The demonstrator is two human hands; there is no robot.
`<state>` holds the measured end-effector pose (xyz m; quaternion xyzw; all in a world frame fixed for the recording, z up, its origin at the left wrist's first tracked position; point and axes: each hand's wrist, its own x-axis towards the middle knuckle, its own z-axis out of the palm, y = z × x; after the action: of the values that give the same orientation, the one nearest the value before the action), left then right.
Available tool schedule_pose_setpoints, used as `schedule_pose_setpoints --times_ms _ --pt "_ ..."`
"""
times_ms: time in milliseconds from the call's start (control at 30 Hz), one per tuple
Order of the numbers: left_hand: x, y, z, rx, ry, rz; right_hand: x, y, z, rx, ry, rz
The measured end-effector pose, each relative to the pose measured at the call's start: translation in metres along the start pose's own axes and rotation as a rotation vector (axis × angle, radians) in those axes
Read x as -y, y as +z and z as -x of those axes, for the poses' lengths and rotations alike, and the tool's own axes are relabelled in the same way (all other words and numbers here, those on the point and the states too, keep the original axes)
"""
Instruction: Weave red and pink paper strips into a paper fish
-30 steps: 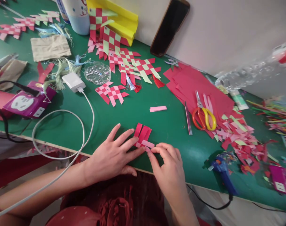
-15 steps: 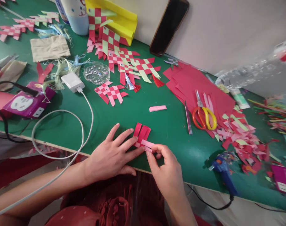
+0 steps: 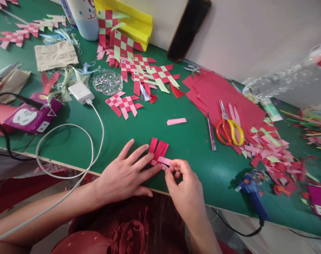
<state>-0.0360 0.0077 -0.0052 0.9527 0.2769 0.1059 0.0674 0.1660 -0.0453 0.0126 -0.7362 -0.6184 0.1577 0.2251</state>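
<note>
Red paper strips [image 3: 161,149] lie near the table's front edge, crossed by a pink paper strip [image 3: 164,161] in a partly woven piece. My left hand [image 3: 128,169] rests flat with its fingers spread, two fingertips pressing on the weave's left and lower side. My right hand [image 3: 185,183] pinches the right end of the pink strip between thumb and forefinger. A second pink strip shows just below, partly under the fingers. Further back lies a loose folded pink strip [image 3: 176,121].
Tweezers [image 3: 211,132] and scissors [image 3: 229,128] lie right, beside red paper sheets [image 3: 216,91] and scraps [image 3: 277,155]. A blue glue gun [image 3: 252,194] sits near the front edge. Woven paper fish [image 3: 127,102] and a tray of small eyes [image 3: 108,82] are behind; a white cable [image 3: 103,123] loops left.
Both hands and the woven piece hold nearly the same place. The whole view has shifted very slightly.
</note>
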Motion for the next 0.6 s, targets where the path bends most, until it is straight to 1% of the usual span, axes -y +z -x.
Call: schedule_pose_setpoints --times_ms 267,400,600 --pt "0.0002 -0.0005 -0.0001 0.006 0.008 -0.016 0.0007 -0.0047 -0.0015 0.03 0.004 -0.028" --pt "-0.0003 -0.0009 -0.001 0.01 0.001 -0.024 0.0023 -0.0037 -0.0029 0.037 -0.029 -0.041" --pt "-0.0001 -0.001 -0.001 -0.002 0.003 -0.033 0.0059 -0.0015 -0.0042 0.026 -0.071 -0.176"
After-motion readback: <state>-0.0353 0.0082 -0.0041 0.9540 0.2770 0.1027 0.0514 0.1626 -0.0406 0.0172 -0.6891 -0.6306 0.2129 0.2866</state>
